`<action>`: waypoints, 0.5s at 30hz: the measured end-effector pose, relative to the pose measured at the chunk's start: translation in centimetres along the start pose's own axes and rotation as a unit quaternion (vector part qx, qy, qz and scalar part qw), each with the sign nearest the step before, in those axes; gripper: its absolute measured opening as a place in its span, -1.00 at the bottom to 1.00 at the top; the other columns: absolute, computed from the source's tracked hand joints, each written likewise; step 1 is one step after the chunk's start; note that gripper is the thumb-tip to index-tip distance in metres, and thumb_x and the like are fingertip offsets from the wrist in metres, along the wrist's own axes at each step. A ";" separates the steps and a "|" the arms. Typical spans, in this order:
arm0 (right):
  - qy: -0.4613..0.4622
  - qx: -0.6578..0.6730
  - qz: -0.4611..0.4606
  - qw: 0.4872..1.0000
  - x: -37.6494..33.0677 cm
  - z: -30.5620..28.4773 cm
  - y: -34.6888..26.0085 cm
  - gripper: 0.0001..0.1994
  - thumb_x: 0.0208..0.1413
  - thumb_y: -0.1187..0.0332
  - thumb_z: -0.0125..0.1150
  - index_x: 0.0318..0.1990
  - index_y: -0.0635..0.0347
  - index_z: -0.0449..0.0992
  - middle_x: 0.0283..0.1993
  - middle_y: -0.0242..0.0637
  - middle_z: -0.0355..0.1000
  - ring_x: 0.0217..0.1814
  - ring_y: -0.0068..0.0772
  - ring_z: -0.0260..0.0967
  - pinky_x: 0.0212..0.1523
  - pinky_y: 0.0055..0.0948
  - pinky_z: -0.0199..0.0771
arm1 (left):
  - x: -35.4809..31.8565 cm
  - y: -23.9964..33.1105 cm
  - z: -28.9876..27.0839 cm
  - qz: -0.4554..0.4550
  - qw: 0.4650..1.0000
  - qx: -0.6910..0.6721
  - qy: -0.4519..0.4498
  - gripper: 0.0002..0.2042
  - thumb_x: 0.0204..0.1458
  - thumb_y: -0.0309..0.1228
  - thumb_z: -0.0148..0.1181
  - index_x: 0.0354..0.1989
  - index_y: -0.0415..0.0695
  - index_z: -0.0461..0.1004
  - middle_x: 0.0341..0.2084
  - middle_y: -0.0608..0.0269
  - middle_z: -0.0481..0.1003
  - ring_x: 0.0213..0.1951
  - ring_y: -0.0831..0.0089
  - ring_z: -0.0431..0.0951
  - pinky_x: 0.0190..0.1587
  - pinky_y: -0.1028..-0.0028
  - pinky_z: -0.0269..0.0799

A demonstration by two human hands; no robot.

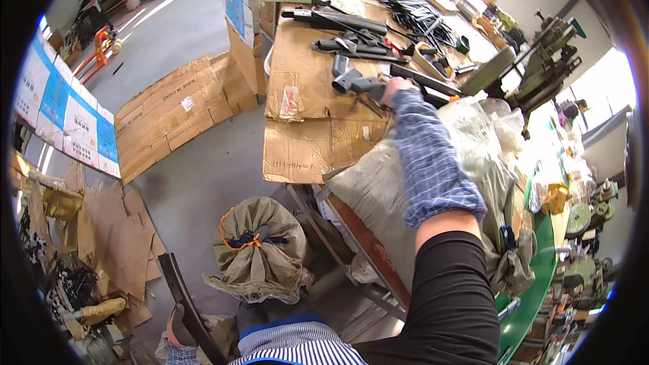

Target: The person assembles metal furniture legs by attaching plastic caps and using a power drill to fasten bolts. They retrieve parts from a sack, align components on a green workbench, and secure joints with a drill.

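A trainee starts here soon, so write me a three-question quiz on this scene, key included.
1. Which hand holds the long dark part?
2. What colour is the cord on the khaki sack?
A green
B orange
C white
3. True or false: the right hand is at the cardboard-covered table.

Key: 1. the left hand; 2. B; 3. true.

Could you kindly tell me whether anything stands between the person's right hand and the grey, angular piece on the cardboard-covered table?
Nothing visible does: the right hand, below the blue checked sleeve, is right at one end of the grey, angular piece, apparently touching it. The exact grip cannot be made out.
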State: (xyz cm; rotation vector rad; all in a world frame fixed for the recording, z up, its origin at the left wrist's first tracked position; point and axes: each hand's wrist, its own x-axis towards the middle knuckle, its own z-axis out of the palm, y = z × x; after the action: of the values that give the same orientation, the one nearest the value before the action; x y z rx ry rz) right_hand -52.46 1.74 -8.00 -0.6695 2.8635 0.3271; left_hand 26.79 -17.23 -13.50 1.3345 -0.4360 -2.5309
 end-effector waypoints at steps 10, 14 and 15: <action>-0.222 -0.119 -0.060 0.966 7.3 6.7 5.2 -0.21 -0.36 -0.24 0.49 0.04 0.09 0.59 0.02 -0.16 0.54 0.07 -0.13 0.48 0.17 -0.27 0.46 | -1.2 -2.9 1.2 0.063 0.997 0.039 0.016 -0.47 0.24 -0.16 0.08 0.25 -0.26 0.23 -0.36 -0.26 0.54 -0.38 -0.20 0.60 -0.34 -0.18 0.55; -0.211 -0.062 -0.097 0.971 6.0 6.0 2.9 -0.23 -0.37 -0.24 0.50 0.03 0.03 0.61 -0.05 -0.19 0.58 -0.01 -0.16 0.52 0.15 -0.31 0.47 | -0.5 -1.7 2.0 0.052 0.998 -0.008 -0.025 -0.47 0.25 -0.17 0.07 0.25 -0.30 0.22 -0.36 -0.26 0.54 -0.37 -0.19 0.60 -0.38 -0.13 0.57; -0.172 -0.052 -0.091 0.979 4.7 5.3 2.3 -0.24 -0.37 -0.24 0.50 0.03 0.02 0.61 -0.07 -0.20 0.59 -0.03 -0.17 0.53 0.14 -0.32 0.47 | -0.4 -1.4 2.2 0.050 0.998 -0.014 -0.034 -0.48 0.25 -0.17 0.06 0.25 -0.30 0.22 -0.35 -0.26 0.55 -0.37 -0.19 0.61 -0.39 -0.12 0.57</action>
State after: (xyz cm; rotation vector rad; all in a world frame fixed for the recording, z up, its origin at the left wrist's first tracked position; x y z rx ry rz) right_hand -56.99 3.12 -13.77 -0.7990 2.4516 0.5119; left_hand 25.07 -15.51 -12.51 1.1888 -0.4672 -2.4969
